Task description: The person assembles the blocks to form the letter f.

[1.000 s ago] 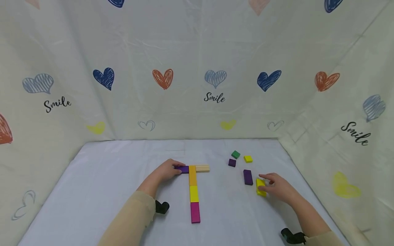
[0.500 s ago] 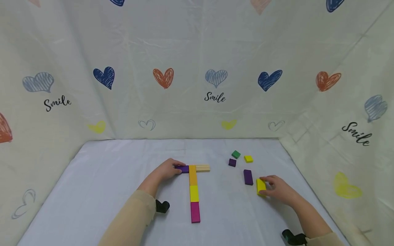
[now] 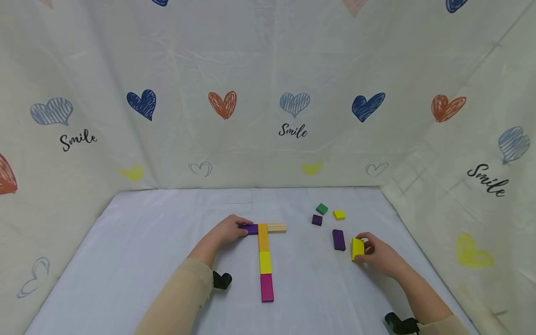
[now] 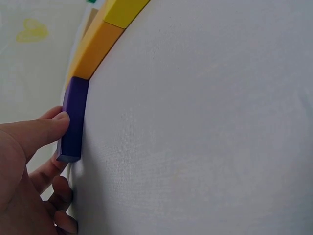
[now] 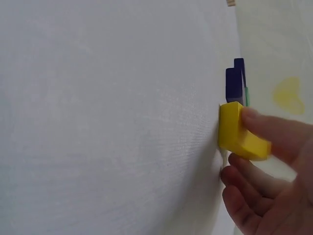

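Note:
In the head view my left hand (image 3: 227, 230) pinches a long purple block (image 3: 251, 229) between thumb and fingers. The block's right end meets the orange block (image 3: 263, 237), which tops a column with a yellow block (image 3: 265, 262) and a magenta block (image 3: 267, 287) below it. A pale ridged wooden piece (image 3: 277, 228) lies on the orange block's right side. Farther right, my right hand (image 3: 380, 254) grips another yellow block (image 3: 358, 249) by its ends. In the right wrist view the thumb presses this yellow block (image 5: 234, 129); whether it touches the table is unclear.
Left of the gripped yellow block lies a second purple block (image 3: 338, 240). Behind it are a small dark purple block (image 3: 317, 220), a green block (image 3: 322, 209) and a small yellow block (image 3: 339, 215). A heart-printed curtain (image 3: 251, 149) borders the white table (image 3: 138, 260).
My right hand has closed its thumb and fingers on the yellow block, which has tipped up and shifted slightly. My left hand stays at the purple block.

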Motion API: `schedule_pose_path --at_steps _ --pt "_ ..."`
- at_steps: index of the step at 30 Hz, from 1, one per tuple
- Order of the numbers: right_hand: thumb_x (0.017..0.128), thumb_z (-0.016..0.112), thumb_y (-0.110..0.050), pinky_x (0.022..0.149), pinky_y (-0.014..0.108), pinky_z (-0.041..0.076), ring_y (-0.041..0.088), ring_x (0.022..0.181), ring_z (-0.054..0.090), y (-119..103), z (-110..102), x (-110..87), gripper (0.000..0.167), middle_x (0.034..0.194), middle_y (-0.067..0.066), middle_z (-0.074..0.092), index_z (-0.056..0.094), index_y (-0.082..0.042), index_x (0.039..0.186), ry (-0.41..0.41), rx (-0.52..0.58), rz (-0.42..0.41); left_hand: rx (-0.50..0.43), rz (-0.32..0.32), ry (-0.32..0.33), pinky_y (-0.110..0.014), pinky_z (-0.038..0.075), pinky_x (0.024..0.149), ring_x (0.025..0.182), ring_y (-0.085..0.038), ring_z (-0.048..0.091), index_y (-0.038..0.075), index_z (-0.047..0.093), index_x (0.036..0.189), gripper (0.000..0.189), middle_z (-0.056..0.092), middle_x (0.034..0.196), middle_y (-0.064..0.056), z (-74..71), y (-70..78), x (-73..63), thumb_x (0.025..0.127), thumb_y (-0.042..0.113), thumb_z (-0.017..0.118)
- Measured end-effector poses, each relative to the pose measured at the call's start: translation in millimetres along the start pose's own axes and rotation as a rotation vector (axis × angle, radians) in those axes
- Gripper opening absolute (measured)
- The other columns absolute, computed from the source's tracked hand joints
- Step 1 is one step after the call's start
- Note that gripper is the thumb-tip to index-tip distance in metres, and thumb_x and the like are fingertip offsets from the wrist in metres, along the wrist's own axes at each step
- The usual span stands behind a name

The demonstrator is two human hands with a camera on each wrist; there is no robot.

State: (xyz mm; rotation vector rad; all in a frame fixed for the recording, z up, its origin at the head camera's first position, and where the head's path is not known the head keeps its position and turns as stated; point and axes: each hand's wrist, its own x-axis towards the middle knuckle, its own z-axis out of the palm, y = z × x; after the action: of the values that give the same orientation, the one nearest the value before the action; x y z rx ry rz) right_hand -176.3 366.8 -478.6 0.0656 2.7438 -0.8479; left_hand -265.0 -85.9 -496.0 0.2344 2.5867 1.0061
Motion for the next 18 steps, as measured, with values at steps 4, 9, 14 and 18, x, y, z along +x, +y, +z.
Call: schedule_pose_path --at_steps 4,9,14,18 --pt "0.091 0.072 -0.023 0.075 0.037 0.054 0.027 0.094 0.058 -1.0 -0.8 1.1 0.050 0.111 0.016 0.062 0.052 -0.007 0.134 0.028 0.025 0.016 -0.004 -0.003 0.000 -0.053 0.038 0.108 0.122 -0.030 0.050 0.025 0.071 0.123 0.030 0.057 0.131 -0.010 -0.3 1.8 -1.0 0.096 0.017 0.065" --pt "0.096 0.064 -0.016 0.074 0.035 0.056 0.026 0.095 0.061 -5.4 -3.1 0.5 0.044 0.120 0.022 0.059 0.056 -0.007 0.138 0.041 0.101 0.008 -0.003 -0.006 0.004 -0.053 0.037 0.108 0.122 -0.032 0.050 0.023 0.071 0.124 0.031 0.057 0.131 -0.012 -0.9 5.2 -4.1 0.096 0.015 0.064" --pt "0.098 0.062 -0.018 0.075 0.035 0.056 0.023 0.093 0.061 -9.8 -7.7 1.4 0.046 0.128 0.027 0.056 0.053 -0.006 0.142 0.050 0.124 -0.003 -0.010 -0.005 0.003 -0.052 0.038 0.108 0.121 -0.031 0.050 0.024 0.071 0.124 0.030 0.057 0.130 -0.011 -1.0 4.4 -4.3 0.096 0.016 0.065" --pt "0.098 0.061 -0.020 0.075 0.035 0.057 0.022 0.090 0.061 -14.2 -10.5 4.4 0.048 0.129 0.028 0.055 0.051 -0.007 0.144 0.047 0.123 -0.004 -0.011 0.006 0.001 -0.051 0.039 0.108 0.121 -0.030 0.051 0.025 0.072 0.123 0.029 0.058 0.130 -0.011 -1.4 3.7 -4.0 0.096 0.016 0.065"
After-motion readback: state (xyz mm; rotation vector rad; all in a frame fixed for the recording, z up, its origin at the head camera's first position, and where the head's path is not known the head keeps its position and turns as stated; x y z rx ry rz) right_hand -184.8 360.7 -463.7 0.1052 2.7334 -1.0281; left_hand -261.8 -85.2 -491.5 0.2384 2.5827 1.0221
